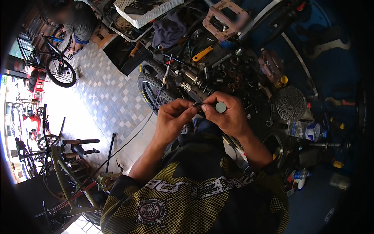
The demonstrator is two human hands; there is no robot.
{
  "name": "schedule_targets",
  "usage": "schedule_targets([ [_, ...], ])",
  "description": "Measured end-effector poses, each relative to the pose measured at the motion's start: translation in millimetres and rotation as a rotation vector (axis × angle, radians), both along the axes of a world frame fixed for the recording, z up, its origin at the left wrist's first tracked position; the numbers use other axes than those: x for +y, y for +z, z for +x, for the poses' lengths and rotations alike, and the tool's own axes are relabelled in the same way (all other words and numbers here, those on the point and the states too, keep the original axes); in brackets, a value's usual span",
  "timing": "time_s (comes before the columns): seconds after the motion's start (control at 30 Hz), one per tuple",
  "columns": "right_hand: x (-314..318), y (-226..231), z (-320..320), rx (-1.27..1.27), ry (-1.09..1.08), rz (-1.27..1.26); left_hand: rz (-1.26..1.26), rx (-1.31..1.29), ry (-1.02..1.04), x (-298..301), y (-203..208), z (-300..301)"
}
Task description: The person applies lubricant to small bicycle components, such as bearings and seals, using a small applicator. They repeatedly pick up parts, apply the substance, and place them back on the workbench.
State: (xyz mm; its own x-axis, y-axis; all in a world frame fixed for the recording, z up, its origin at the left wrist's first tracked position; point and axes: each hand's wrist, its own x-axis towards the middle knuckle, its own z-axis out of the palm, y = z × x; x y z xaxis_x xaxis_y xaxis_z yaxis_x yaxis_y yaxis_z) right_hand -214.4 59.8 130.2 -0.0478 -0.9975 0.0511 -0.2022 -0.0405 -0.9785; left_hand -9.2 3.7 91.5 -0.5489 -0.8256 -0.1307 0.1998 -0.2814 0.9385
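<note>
My left hand [174,117] and my right hand [226,115] meet at chest height in the middle of the view. Between the fingertips of both sits a small dark ring [197,106]. My right hand also grips a short round part with a grey-green end cap [221,107]. Just beyond the hands lies a metal shock-like cylinder [191,80] among several small rings and spacers [230,74] on a dark work surface.
A knobby tyre [150,84] stands behind my left hand. A cassette sprocket [290,102], a yellow lever [202,53], a flat pedal [223,17] and a white basket [144,11] lie around. Another person [76,21] crouches by a bicycle [58,64] far left.
</note>
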Motion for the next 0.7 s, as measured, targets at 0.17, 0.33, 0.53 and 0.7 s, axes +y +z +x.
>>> schedule_targets([
  [0.17,-0.8,-2.6,3.4,0.023,-0.016,-0.037,-0.006,0.104,0.076,4.0,-13.1,-6.6],
  [0.33,4.9,2.9,0.5,0.140,-0.008,-0.002,0.012,0.050,0.099,14.2,-15.5,-15.9],
  [0.53,14.4,-15.0,4.5,0.388,0.029,-0.147,-0.231,-0.093,0.032,6.4,-14.8,-7.9],
  [0.7,21.5,-21.3,3.8,0.346,-0.017,-0.130,-0.214,-0.027,0.058,12.7,-32.4,-10.2],
])
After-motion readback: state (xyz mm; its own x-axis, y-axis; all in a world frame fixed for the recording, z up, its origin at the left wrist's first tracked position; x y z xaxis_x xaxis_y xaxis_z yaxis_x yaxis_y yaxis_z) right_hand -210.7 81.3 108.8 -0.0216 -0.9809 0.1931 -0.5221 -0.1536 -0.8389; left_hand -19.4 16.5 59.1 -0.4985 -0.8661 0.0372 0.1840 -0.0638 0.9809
